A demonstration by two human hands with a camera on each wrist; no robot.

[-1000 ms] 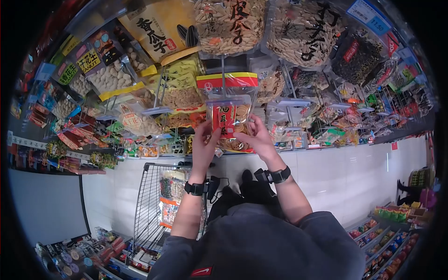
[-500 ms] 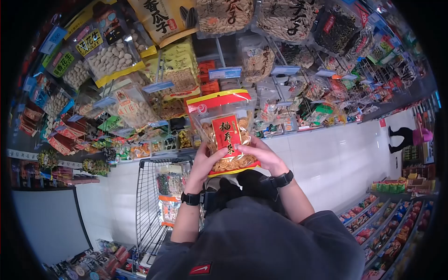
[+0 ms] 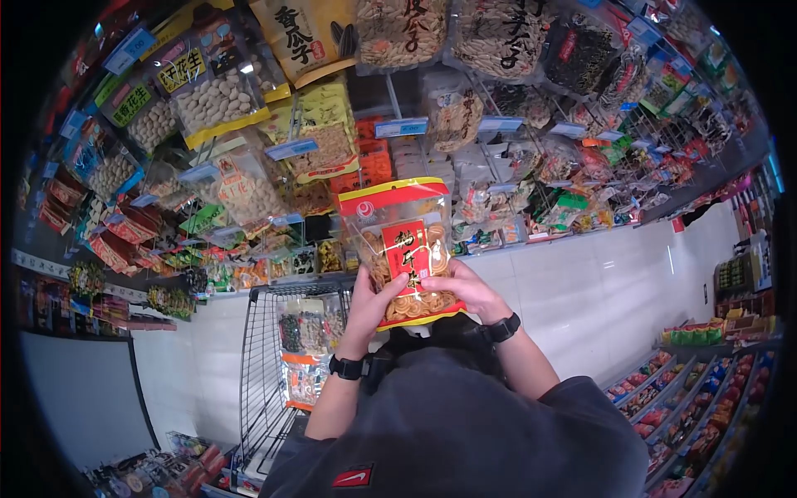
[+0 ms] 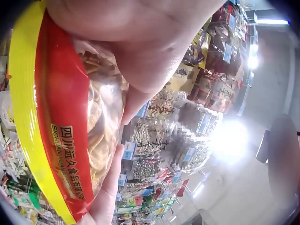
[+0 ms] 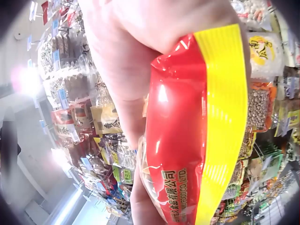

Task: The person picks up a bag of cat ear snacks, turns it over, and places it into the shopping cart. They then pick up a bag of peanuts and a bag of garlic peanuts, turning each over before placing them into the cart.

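Many snack bags (image 3: 216,100) hang above white floor (image 3: 598,290).

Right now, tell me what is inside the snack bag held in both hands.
The snack bag shows round, ridged golden biscuits through its clear film; its red label and both hands cover the rest.

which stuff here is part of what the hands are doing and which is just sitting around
In hand:
- snack bag with red label and yellow top band
- left hand, gripping the bag's lower left side
- right hand, gripping the bag's lower right side

Just there:
- shopping cart, with packets inside
- hanging snack packets on the rack
- blue price tags
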